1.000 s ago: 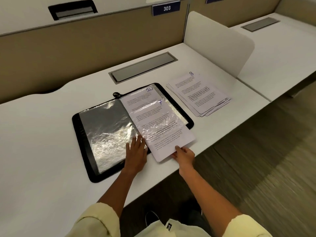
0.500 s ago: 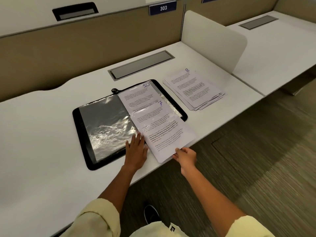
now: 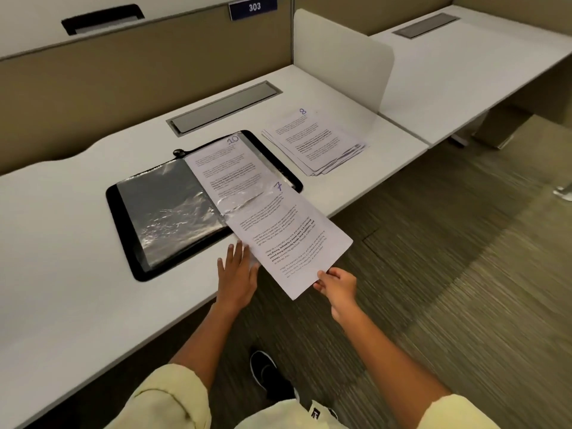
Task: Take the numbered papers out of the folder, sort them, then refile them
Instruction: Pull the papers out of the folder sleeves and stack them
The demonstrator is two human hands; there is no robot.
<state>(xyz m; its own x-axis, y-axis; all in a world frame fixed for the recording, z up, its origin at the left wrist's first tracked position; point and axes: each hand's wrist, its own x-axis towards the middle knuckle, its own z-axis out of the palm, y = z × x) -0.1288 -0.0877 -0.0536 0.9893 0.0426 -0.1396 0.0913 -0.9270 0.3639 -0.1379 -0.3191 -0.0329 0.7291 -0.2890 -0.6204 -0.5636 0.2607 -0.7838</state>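
I see the black-edged display folder lying open on the white table, its clear plastic sleeves glaring so much that I cannot tell what sits under the left-hand one. In the right-hand sleeve lies a printed sheet marked 10 in blue at its far corner; its near part is hidden beneath crinkled plastic and the sheet on top of it. That upper one, the white printed sheet marked 7, has its far end at the sleeve's mouth and its near end sticking out past the table edge over the brown carpet floor. Whether its far edge is inside the plastic or only lying on it, I cannot tell.

My right hand pinches the near corner of sheet 7, thumb on top, the fingers hidden below the paper. My left hand lies flat with fingers spread on the table's near edge, just beside the folder's near corner, fingertips touching or slipping under the sheet's left edge; the overlap is hard to read.

Far right of the folder, well apart from my hands, sits a loose fanned stack of printed sheets topped by one marked 8; the numbers of those below are covered. Body text on every sheet is too small to read. A black shoe shows below the table, partly cut off by my pale yellow sleeves.
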